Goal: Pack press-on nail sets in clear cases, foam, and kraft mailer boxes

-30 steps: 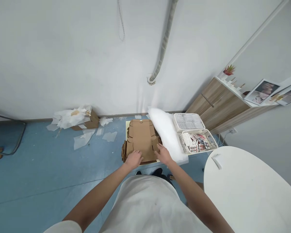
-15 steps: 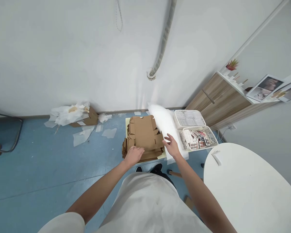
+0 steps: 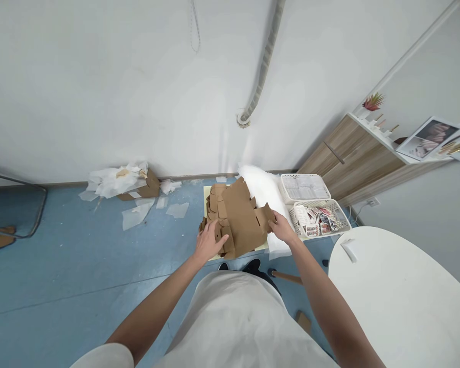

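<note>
Partly hidden cardboard stack (image 3: 216, 203), cropped table (image 3: 402, 296)

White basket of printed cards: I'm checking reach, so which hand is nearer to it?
Right. The right hand holds the flattened cardboard box just left of the white basket; the left hand is farther left, at the cardboard's other side.

A plain white wall (image 3: 118, 87) spans 10 to 1 o'clock, crossed by a pale hose (image 3: 269, 51) near 12; a beaded chain (image 3: 198, 38) hangs between 11 and 12. A wood-grain cabinet (image 3: 352, 158) stands just before 3 o'clock, a rounded white table (image 3: 406, 306) at 4. Soft light glosses the blue floor (image 3: 80, 266) around 7:30; a dark metal frame (image 3: 41, 208) sits at 9.
</note>
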Tool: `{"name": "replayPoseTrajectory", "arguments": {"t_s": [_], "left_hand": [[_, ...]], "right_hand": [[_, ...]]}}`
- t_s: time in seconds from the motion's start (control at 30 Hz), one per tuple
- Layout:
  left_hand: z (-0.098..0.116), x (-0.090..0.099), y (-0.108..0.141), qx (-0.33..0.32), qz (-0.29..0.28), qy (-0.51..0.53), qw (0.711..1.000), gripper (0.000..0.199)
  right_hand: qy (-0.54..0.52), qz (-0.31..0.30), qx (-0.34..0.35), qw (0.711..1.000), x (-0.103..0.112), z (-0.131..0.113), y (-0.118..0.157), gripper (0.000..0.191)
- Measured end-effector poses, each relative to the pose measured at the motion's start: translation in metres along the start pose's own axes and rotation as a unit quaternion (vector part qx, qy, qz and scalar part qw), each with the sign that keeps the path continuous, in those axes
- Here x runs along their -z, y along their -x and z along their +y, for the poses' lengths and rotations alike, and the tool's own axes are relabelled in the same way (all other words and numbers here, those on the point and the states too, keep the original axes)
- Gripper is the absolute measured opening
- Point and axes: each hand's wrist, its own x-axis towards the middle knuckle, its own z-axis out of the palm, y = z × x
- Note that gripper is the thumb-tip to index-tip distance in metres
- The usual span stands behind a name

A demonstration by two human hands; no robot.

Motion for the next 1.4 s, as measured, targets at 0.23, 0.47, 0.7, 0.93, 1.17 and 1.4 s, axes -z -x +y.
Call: {"name": "replayPoseTrajectory", "arguments": {"t_s": [0.23, 0.47, 0.7, 0.93, 1.17, 1.4], "left_hand": [[0.009, -0.016, -0.008, 0.062, -0.090, -0.033, 0.993, 0.075], [0.050, -0.035, -0.021, 0.082, -0.145, 0.029, 0.986, 0.091], [0.095, -0.073, -0.033, 0.020, -0.177, 0.079, 0.981, 0.073], [0.152, -0.137, -0.021, -0.072, -0.205, 0.140, 0.966, 0.038], [0.233, -0.190, 0.013, -0.095, -0.233, 0.219, 0.943, 0.032], [0.312, -0.221, 0.050, -0.217, -0.230, 0.132, 0.939, 0.032]], "right_hand": [[-0.010, -0.018, 0.036, 0.999, 0.024, -0.012, 0.026, 0.052], [-0.101, 0.054, 0.048, 0.992, 0.052, -0.004, 0.061, 0.045], [-0.177, 0.199, -0.012, 0.964, 0.080, 0.034, 0.120, 0.039], [-0.247, 0.314, -0.056, 0.915, 0.115, 0.081, 0.208, 0.038], [-0.240, 0.459, -0.106, 0.849, 0.153, 0.137, 0.309, 0.043], [-0.147, 0.590, -0.260, 0.750, 0.141, 0.186, 0.388, 0.042]]}}
